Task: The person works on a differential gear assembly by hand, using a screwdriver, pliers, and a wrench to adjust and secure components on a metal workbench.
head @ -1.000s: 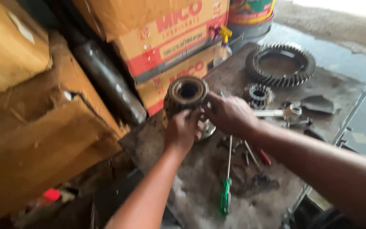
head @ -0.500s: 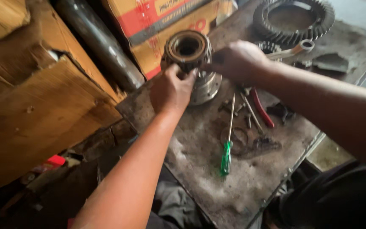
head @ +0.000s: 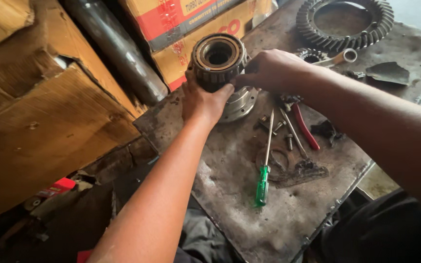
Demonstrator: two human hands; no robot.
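upper centre of the frame: left hand (head: 201, 100) and right hand (head: 269, 70) clasp the round geared hub (head: 218, 58) from opposite sides, fingers curled on it, steadying it upright over the grimy metal bench (head: 249, 214). green-handled screwdriver (head: 263, 182) lies lower centre; ring gear (head: 344, 22) upper right.

The hub (head: 219, 61) stands on the bench (head: 230, 195), screwdriver (head: 265, 165) before it, ring gear (head: 344, 23) behind right.
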